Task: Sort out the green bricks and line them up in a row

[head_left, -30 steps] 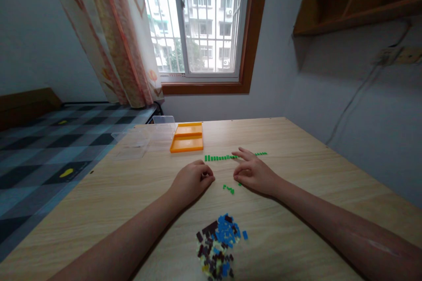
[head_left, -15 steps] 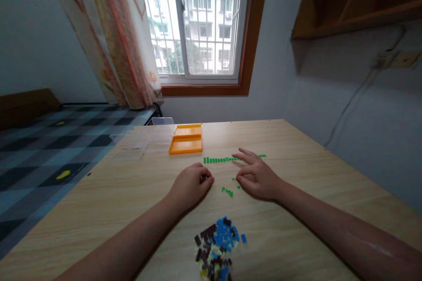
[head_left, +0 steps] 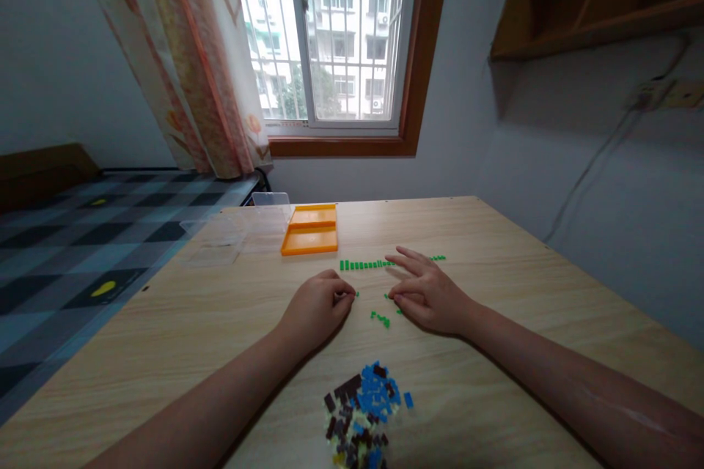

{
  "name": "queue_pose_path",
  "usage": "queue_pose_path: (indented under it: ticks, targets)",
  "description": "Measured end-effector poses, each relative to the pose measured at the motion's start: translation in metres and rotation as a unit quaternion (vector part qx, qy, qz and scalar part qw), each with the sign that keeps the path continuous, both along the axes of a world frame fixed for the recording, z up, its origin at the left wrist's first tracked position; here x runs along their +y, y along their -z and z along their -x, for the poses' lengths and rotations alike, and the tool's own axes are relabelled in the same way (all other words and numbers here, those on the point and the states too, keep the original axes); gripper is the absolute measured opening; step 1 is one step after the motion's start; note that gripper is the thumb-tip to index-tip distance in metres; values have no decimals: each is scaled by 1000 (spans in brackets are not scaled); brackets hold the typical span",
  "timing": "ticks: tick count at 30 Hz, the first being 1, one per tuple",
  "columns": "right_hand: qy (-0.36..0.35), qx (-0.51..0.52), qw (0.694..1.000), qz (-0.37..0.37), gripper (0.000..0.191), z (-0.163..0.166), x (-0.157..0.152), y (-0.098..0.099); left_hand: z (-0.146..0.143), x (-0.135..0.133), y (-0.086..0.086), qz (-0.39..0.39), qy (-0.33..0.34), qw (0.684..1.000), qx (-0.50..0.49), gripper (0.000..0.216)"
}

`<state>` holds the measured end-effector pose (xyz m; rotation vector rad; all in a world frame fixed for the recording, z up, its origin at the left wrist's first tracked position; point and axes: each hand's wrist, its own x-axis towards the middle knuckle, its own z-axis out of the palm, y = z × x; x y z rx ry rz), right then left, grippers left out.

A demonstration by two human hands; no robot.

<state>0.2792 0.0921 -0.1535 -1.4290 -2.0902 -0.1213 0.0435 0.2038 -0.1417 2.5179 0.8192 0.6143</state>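
Observation:
My left hand rests on the table with thumb and forefinger pinched, and a small green building brick shows at their tips. My right hand lies opposite, its thumb and forefinger closed at another tiny green brick, while its other fingers stretch out over a row of green bricks. The fingers hide part of that row. Between the hands and a little nearer is a loose cluster of green bricks.
Closer to me lies a mixed pile of blue, dark brown and pale bricks. An orange two-part tray stands at the back, with clear plastic boxes to its left. A checked bed adjoins the wooden table.
A green brick now shows at my left fingertips. My right thumb and forefinger have shifted slightly left, closer to the small green brick there.

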Motion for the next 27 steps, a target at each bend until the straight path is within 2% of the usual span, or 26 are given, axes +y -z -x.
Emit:
queue_pose_path:
  ticks: [9, 19, 27]
  targets:
    - [-7, -14, 1000, 11, 21, 0, 0, 0, 0, -2, 0, -13, 23, 999, 27, 20]
    - [-31, -23, 999, 23, 26, -1, 1, 2, 1, -6, -3, -69, 64, 993, 70, 26]
    - [-75, -12, 996, 39, 27, 2, -8, -5, 6, -9, -5, -32, 137, 990, -12, 21]
